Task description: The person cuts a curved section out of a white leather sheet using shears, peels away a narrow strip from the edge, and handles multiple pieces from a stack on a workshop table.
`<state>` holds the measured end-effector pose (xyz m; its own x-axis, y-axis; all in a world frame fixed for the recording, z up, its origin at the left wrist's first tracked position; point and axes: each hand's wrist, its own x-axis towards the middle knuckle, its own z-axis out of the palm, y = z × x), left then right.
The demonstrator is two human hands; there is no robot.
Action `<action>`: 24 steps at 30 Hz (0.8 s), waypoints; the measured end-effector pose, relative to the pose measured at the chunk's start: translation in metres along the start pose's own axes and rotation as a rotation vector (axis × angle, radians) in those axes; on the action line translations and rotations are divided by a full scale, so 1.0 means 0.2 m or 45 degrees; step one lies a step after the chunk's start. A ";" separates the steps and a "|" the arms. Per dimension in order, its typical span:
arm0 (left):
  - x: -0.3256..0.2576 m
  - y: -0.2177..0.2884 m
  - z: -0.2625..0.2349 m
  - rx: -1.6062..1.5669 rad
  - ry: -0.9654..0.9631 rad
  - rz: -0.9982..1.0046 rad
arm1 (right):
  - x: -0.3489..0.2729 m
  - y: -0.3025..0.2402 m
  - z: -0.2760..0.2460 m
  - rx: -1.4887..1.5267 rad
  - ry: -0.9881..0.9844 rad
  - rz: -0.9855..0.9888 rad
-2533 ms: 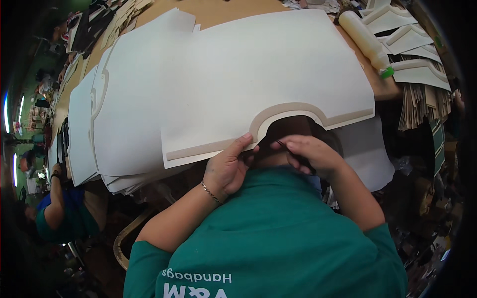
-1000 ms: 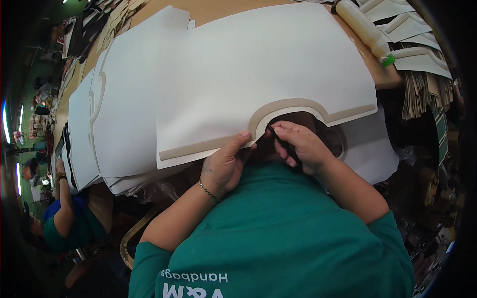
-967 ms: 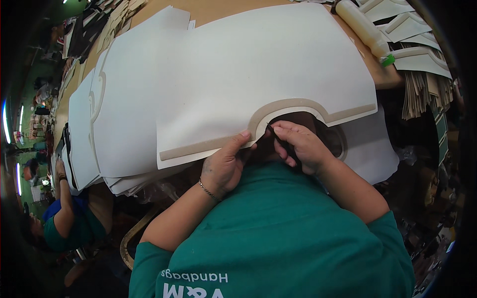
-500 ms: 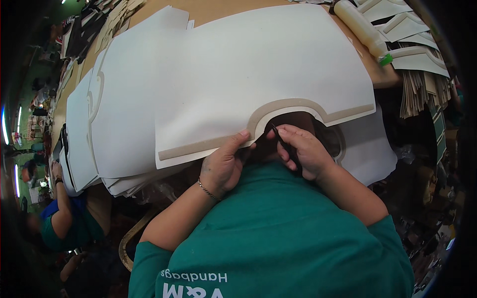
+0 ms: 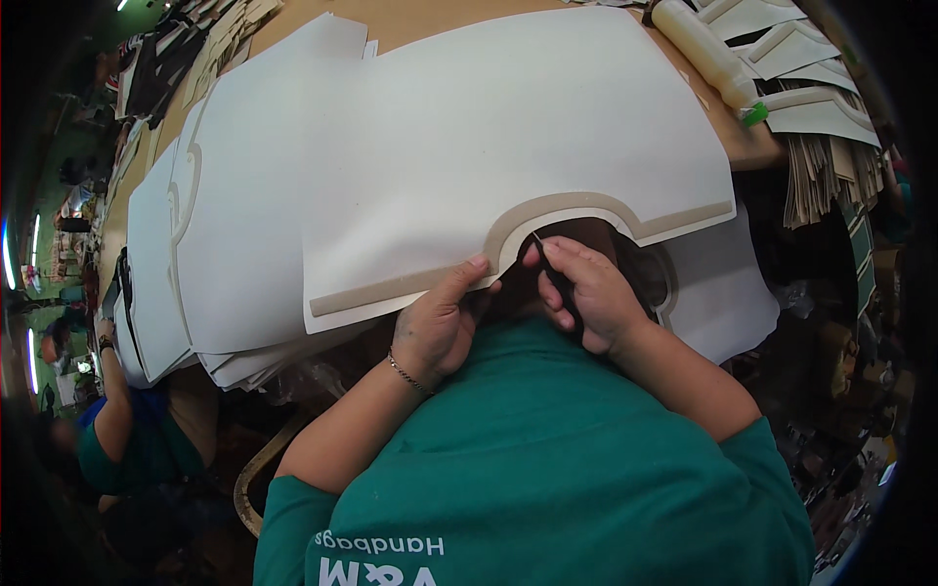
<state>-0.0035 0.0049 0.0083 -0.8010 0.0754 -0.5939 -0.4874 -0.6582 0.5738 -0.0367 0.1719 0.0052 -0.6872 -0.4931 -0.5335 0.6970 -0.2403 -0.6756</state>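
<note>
A large white sheet lies before me, with a beige strip along its near edge that curves around a rounded cutout. My left hand pinches this edge just left of the cutout, thumb on top and fingers underneath. Inside the cutout, my right hand is closed around a slim dark tool with a narrow pale tip. That tip is close to the cutout's left rim; whether it touches, I cannot tell. The tool's exact kind is unclear, as my fingers cover much of it.
More white sheets with similar strips are stacked at the left. On the brown table, a pale bottle with a green cap lies at the far right, beside strip-edged pieces. At the far left is another person's arm.
My right hand has moved slightly up and left, and the tool's pale tip now shows by the cutout's rim. The left hand keeps its grip, and the sheet has barely shifted.
</note>
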 end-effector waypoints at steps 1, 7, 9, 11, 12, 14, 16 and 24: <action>0.00 0.00 0.00 -0.003 0.004 0.000 | -0.01 0.00 -0.01 0.013 -0.005 0.014; -0.01 0.01 0.01 0.009 0.021 -0.027 | -0.02 -0.01 0.01 0.077 -0.007 0.006; -0.01 0.01 0.02 0.006 0.017 -0.018 | 0.00 0.00 0.02 0.094 -0.028 -0.019; -0.01 0.01 0.01 0.008 -0.003 -0.012 | 0.01 0.00 0.02 0.125 -0.019 -0.035; -0.01 0.01 0.01 0.008 -0.013 -0.011 | 0.02 0.00 0.03 0.140 -0.014 -0.042; 0.00 0.02 0.01 0.009 -0.021 -0.017 | 0.03 0.00 0.03 0.133 0.010 -0.050; 0.00 0.02 0.01 0.021 -0.027 -0.025 | 0.03 0.01 0.03 0.131 0.030 -0.044; 0.01 0.06 0.00 0.963 -0.258 0.194 | -0.16 -0.11 -0.13 -0.218 -0.136 -0.307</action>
<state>-0.0106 -0.0032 0.0137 -0.8901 0.2083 -0.4054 -0.4128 0.0089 0.9108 -0.0350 0.2136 0.0233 -0.7965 -0.5266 -0.2973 0.4660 -0.2211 -0.8567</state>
